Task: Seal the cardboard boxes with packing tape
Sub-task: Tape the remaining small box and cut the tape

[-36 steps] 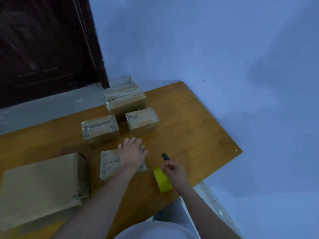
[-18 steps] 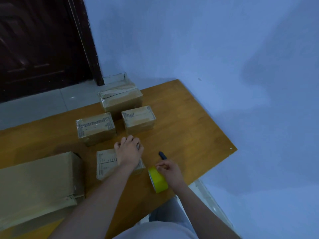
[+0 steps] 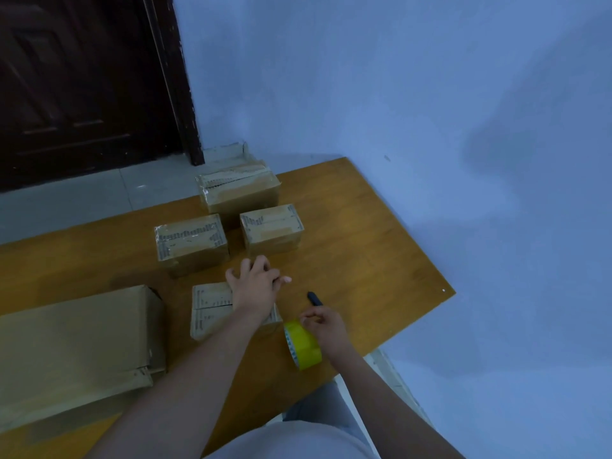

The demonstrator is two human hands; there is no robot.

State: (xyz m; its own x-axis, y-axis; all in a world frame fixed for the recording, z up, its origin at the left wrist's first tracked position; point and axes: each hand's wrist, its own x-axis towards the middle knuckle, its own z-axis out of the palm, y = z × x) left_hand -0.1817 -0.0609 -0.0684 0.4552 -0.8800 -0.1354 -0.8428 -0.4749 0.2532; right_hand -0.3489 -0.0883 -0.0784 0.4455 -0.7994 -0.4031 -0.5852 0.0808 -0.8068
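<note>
Tape roll (image 3: 303, 344) held, apparently, by right hand (image 3: 326, 326).

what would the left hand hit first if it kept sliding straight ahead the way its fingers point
Probably the small box at the back right. The left hand lies flat on the near box, fingers aimed away and slightly right, with bare table between. Depth is unclear; it might slip past that box's right corner.

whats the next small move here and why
Probably pull the tape end from the yellow roll across the small box: the left hand rests on that box, and the right hand pinches at the roll beside it.
</note>
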